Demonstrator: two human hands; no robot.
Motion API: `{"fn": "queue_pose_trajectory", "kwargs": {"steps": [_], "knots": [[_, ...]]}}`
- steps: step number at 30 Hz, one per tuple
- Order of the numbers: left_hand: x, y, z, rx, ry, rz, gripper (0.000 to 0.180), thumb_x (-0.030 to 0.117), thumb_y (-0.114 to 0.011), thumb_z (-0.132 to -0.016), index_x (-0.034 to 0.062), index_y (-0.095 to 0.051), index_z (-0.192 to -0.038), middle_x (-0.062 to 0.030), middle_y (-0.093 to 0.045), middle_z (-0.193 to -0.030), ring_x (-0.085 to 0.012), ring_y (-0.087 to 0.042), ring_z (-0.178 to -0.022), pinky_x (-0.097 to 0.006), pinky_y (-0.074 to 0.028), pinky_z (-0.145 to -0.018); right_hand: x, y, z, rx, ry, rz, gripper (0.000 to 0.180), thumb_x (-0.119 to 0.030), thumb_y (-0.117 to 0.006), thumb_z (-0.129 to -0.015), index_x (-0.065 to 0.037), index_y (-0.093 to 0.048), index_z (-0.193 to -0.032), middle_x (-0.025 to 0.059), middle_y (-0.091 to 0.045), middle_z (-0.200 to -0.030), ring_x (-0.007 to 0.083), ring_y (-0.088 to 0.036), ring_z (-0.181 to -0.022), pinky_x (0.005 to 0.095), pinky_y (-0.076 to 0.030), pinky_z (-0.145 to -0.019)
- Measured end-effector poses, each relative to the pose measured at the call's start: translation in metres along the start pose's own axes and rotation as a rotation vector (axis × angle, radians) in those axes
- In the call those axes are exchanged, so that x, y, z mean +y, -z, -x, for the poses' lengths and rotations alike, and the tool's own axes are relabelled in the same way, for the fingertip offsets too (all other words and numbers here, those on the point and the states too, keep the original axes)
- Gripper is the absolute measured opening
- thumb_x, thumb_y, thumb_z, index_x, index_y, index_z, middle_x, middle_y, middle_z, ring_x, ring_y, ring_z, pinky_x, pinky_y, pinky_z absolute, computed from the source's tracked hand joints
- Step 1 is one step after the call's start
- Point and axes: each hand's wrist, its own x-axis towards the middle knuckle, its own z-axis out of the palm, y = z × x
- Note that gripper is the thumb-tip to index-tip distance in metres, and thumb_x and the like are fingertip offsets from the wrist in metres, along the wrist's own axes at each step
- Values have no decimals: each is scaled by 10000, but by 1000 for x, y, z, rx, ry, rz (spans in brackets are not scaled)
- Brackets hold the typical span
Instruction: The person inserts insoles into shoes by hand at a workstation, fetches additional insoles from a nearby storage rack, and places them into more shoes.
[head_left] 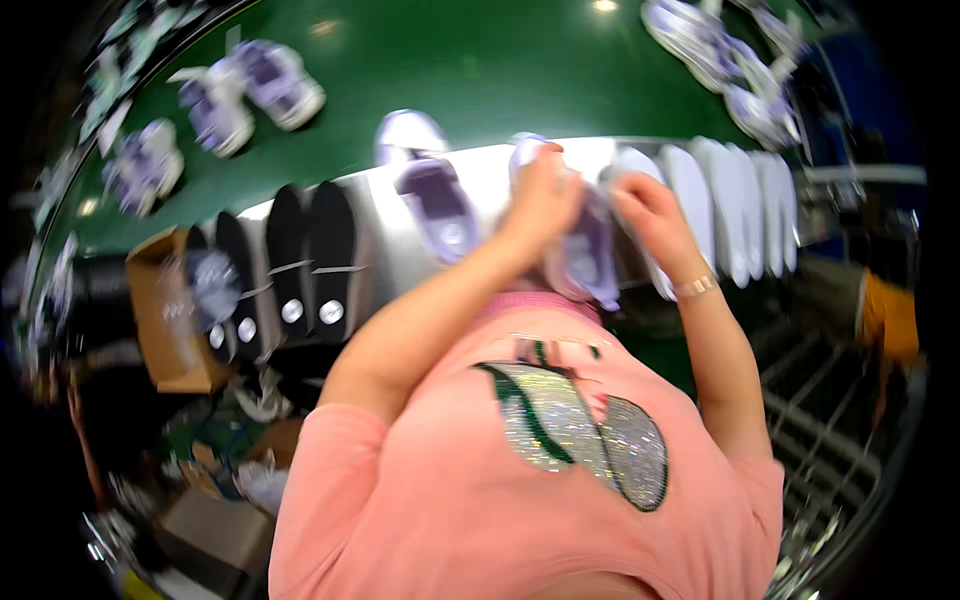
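A lavender and white shoe lies in front of me with its toe pointing away. My left hand is closed on its upper near the toe, hiding part of it. Just to the right, my right hand has its fingers curled at the edge of the leftmost white insole; blur hides the fingertips. A second lavender shoe sits apart on the left, opening up, with no hand on it.
More white insoles stand in a row at right, several black insoles at left. A cardboard box holds clear plastic. Other shoes rest on the green table. A metal rack is at lower right.
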Motion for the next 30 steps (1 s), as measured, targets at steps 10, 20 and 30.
{"fn": "queue_pose_trajectory", "kwargs": {"steps": [10, 20, 30], "knots": [[71, 53, 36, -4, -297, -35, 99, 88, -528, -742, 17, -558, -804, -157, -572, -760, -284, -553, -701, -352, -436, -639, -21, -6, 48, 122, 86, -21, 102, -69, -488, -817, 17, -513, -867, 16, -508, -810, 88, -452, -773, 206, -366, -708], [44, 277, 123, 1151, 161, -1133, 247, 150, -520, -779, 42, -506, -1000, -99, -563, -872, -259, -513, -846, -377, -368, -791, 54, -3, 100, 178, -60, 0, 368, -36, -515, -740, 14, -412, -1090, 95, -474, -980, 184, -468, -896, 289, -375, -809], [27, 69, 52, -73, -23, -718, 697, 334, -604, -728, 3, -253, -1231, -133, -592, -706, -281, -577, -602, -353, -456, -538, 42, -47, 28, 70, -79, 24, 438, -24, -510, -741, 3, -382, -1159, 154, -455, -1062, 248, -479, -978, 337, -411, -821]]}}
